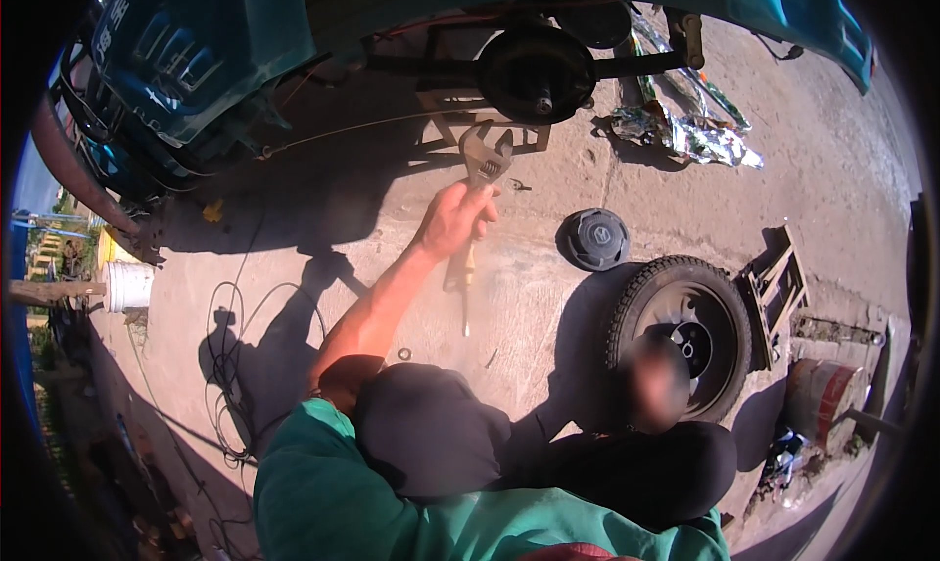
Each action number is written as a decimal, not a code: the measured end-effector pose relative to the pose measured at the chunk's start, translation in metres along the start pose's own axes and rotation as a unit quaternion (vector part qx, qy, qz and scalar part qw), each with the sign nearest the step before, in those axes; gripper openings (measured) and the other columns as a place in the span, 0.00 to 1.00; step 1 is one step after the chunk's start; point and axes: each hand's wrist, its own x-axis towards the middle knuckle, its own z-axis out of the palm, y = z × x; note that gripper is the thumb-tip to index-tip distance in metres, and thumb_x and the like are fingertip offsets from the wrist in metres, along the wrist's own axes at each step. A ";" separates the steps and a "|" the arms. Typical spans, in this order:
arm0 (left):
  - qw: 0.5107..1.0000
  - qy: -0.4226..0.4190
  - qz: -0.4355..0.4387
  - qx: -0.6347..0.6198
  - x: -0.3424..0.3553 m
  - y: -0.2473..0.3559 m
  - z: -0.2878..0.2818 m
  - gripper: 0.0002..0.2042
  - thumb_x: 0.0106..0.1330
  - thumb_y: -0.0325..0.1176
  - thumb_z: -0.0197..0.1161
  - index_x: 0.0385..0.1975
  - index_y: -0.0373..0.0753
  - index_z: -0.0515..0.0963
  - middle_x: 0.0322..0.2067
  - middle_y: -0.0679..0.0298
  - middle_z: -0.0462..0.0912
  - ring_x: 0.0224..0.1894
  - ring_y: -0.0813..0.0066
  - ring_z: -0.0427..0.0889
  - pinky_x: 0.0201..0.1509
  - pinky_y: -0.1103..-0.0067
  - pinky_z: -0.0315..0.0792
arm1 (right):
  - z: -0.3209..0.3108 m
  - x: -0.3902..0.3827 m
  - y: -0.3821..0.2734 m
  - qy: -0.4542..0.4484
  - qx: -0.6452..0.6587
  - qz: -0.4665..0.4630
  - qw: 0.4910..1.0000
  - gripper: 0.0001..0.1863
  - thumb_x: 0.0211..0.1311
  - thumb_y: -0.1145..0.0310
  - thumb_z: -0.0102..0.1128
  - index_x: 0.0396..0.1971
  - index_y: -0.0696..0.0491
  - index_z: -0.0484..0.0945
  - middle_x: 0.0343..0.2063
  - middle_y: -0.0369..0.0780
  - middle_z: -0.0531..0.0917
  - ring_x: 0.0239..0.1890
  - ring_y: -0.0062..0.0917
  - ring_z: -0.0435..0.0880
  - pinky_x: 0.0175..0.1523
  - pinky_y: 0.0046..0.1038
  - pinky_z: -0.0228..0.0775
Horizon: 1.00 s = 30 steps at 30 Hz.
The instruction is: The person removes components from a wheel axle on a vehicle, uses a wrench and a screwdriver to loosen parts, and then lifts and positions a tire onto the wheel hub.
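Observation:
My left hand grips a large adjustable wrench by its handle, raised in front of the black hub under the teal vehicle. A screwdriver with a pale yellow handle lies on the concrete below that hand, and a small ring lies nearer me. To the right, a black cap sits beside a detached wheel. What looks like my right hand is a blurred patch at the wheel's lower part, above my knee; its fingers cannot be made out.
Overhead is the teal bodywork, with a metal stand under it. Crumpled foil lies back right, near another metal frame. A cable loops on the ground left, below a white bucket. A striped drum is far right.

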 end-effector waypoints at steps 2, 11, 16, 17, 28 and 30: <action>0.999 0.006 0.013 0.034 0.005 0.026 -0.005 0.25 0.77 0.53 0.56 0.44 0.30 0.79 0.27 0.64 0.82 0.24 0.83 0.78 0.28 0.82 0.75 | -0.002 0.000 0.004 0.002 -0.003 -0.001 1.000 0.10 0.62 0.69 0.61 0.38 0.60 0.83 0.33 0.45 0.87 0.38 0.29 0.85 0.48 0.30 0.76; 0.987 0.052 0.100 0.118 0.030 0.061 -0.007 0.19 0.74 0.46 0.63 0.35 0.33 0.79 0.26 0.66 0.83 0.24 0.84 0.79 0.26 0.83 0.75 | -0.001 0.000 0.000 0.001 -0.004 0.001 1.000 0.11 0.62 0.69 0.61 0.38 0.60 0.83 0.32 0.45 0.87 0.38 0.30 0.85 0.49 0.30 0.76; 0.991 0.056 0.015 0.124 0.032 0.061 -0.005 0.22 0.67 0.48 0.73 0.35 0.31 0.78 0.24 0.66 0.80 0.22 0.84 0.75 0.23 0.84 0.71 | -0.001 0.001 0.007 -0.001 0.001 0.005 1.000 0.11 0.62 0.69 0.62 0.38 0.60 0.83 0.33 0.45 0.87 0.38 0.31 0.86 0.49 0.31 0.76; 0.990 0.057 0.016 0.125 0.031 0.058 -0.009 0.22 0.67 0.48 0.73 0.35 0.31 0.78 0.24 0.66 0.80 0.22 0.84 0.75 0.23 0.84 0.71 | 0.001 0.002 0.008 0.001 -0.004 0.001 1.000 0.11 0.62 0.68 0.62 0.39 0.61 0.83 0.33 0.46 0.87 0.39 0.31 0.86 0.49 0.31 0.76; 0.998 0.024 0.024 0.052 0.028 0.061 -0.007 0.26 0.67 0.57 0.70 0.35 0.33 0.78 0.24 0.68 0.80 0.22 0.85 0.77 0.22 0.87 0.71 | -0.002 0.002 0.007 -0.002 -0.003 0.012 1.000 0.12 0.62 0.67 0.61 0.39 0.61 0.83 0.34 0.47 0.87 0.39 0.32 0.86 0.50 0.31 0.76; 0.991 0.048 0.011 0.121 0.030 0.068 -0.008 0.27 0.65 0.58 0.71 0.36 0.34 0.78 0.24 0.69 0.79 0.23 0.86 0.77 0.21 0.87 0.71 | -0.003 0.001 0.008 0.002 -0.004 -0.006 1.000 0.13 0.62 0.67 0.61 0.39 0.61 0.83 0.33 0.47 0.87 0.39 0.32 0.86 0.49 0.31 0.76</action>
